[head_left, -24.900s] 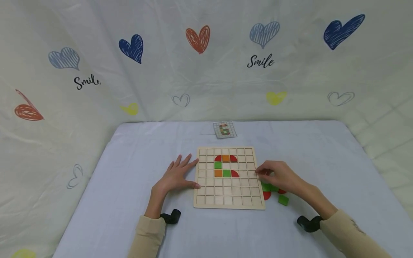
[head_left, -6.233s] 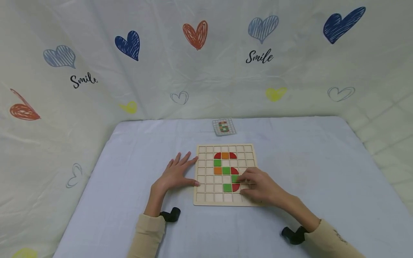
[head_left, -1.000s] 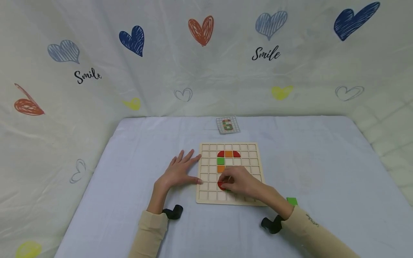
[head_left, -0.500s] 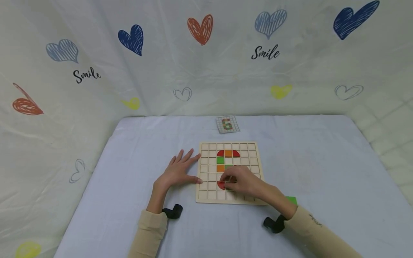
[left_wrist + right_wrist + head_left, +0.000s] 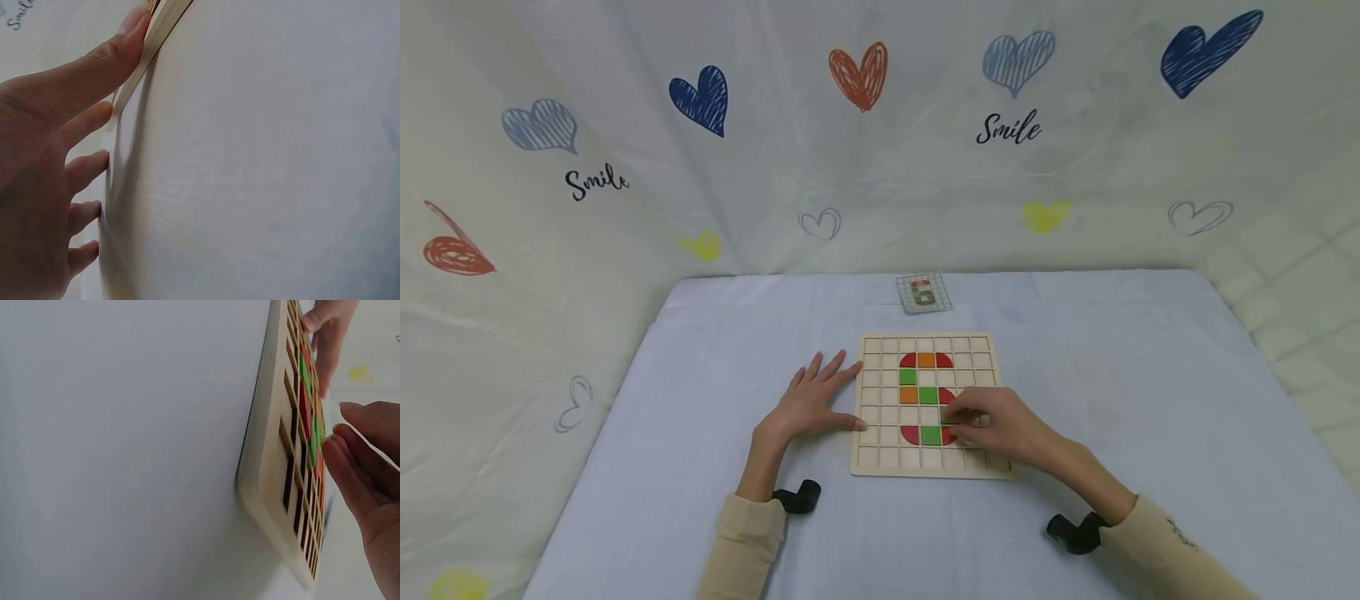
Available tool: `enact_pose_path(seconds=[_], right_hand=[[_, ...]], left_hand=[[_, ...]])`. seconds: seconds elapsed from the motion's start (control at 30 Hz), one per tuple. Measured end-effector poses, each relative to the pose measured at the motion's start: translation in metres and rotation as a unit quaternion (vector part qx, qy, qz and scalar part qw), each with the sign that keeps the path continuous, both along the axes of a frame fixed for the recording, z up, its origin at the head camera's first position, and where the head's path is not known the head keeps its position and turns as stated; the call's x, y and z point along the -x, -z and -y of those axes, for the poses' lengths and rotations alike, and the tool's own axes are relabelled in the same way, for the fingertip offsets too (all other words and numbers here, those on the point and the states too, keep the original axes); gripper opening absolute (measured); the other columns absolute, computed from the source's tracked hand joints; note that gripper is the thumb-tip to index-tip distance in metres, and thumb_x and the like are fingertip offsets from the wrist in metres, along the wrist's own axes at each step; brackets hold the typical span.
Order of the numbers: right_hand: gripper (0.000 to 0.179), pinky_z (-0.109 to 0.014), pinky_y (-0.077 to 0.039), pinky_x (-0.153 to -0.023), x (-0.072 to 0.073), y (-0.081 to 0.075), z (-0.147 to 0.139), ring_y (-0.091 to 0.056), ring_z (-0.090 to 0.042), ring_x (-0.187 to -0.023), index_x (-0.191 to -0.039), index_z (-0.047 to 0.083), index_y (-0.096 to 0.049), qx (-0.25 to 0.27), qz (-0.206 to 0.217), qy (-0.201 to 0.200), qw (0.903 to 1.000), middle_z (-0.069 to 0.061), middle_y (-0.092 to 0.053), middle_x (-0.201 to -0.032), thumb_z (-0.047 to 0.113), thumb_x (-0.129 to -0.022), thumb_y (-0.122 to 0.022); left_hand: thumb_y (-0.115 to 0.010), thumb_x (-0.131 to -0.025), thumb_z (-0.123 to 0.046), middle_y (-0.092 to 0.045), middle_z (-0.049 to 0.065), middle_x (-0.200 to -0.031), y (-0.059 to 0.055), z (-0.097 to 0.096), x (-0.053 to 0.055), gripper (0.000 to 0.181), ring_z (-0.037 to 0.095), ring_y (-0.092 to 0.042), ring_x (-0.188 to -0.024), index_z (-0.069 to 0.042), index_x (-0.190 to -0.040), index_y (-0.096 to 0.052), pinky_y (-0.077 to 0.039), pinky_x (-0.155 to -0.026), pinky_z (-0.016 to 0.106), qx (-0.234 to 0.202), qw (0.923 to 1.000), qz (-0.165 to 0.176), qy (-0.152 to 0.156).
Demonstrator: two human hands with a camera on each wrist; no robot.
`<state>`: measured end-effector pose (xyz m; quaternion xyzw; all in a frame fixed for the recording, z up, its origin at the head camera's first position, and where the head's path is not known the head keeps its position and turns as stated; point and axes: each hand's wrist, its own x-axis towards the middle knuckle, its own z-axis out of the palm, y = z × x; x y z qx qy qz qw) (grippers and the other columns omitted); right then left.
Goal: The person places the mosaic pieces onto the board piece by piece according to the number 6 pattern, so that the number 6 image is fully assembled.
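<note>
Presently catalogued: one wooden grid board [image 5: 992,468], lying flat on a pale blue tablecloth [image 5: 1135,392], its square cells partly filled with coloured tiles. Item, tiles seated: a red-orange-red arch [image 5: 926,360] in the upper rows; a green square [image 5: 907,377] below its left end; an orange square [image 5: 908,395] with a green one [image 5: 928,395] beside it; a red quarter-round [image 5: 911,434] and a green square [image 5: 931,435] in the lower row. Item, left hand [image 5: 808,406]: fingers spread and straight, palm on the cloth, thumb and forefinger touching the board's left edge; the left wrist view confirms the thumb [image 5: 119,50] pressed against the rim. Item, right hand [image 5: 1000,425]: fingers curled together over the right side of the figure, tips at a green tile [image 5: 947,414] in the cell above a red piece; whether they pinch it or merely press it is hard to tell. Item, small pattern card [image 5: 922,293] showing a numeral, at the far edge of the table, well apart from the board. Handling note, as judgement: seating this tile well calls for squaring its edges to the cell walls, pressing straight down, and bracing the board with the left hand so neighbouring pieces do not jump.
</note>
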<state>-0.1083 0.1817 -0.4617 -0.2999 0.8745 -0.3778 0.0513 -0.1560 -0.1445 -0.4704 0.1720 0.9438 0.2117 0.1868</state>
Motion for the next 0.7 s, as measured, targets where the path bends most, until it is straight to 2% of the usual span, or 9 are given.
enact_pose_path(seconds=[0.23, 0.5, 0.7], right_hand=[[0.024, -0.029, -0.062, -0.079, -0.013, -0.001, -0.029, -0.066, -0.005, -0.086, -0.108, 0.008, -0.075, -0.012, -0.007, 0.025, 0.9996, 0.000, -0.076, -0.101, 0.003, -0.085, -0.081], [0.030, -0.027, -0.061, -0.075, -0.027, 0.002, -0.052, -0.067, -0.008, -0.083, -0.107, 0.009, -0.075, -0.004, -0.040, 0.045, 0.9982, 0.002, -0.076, -0.100, -0.001, -0.080, -0.084], [0.033, -0.024, -0.057, -0.070, -0.035, 0.002, -0.070, -0.064, -0.009, -0.083, -0.107, 0.013, -0.075, -0.041, -0.044, 0.080, 0.9950, 0.006, -0.075, -0.102, 0.001, -0.078, -0.086]], left_hand=[[-0.082, -0.081, -0.055, -0.014, 0.003, -0.174, 0.001, -0.003, 0.000, 0.099, 0.038, 0.003, -0.160, -0.029, -0.163, -0.032, -0.004, -0.128, 0.060, 0.000, 1.0000, 0.003, 0.001], [-0.082, -0.081, -0.057, -0.015, 0.005, -0.174, 0.004, -0.001, 0.000, 0.099, 0.040, 0.001, -0.160, -0.028, -0.163, -0.033, -0.007, -0.127, 0.063, 0.007, 0.9999, -0.007, 0.004], [-0.082, -0.081, -0.056, -0.016, 0.006, -0.174, 0.004, 0.000, 0.000, 0.100, 0.041, 0.002, -0.160, -0.027, -0.163, -0.033, -0.006, -0.127, 0.064, 0.000, 1.0000, -0.007, 0.003]])
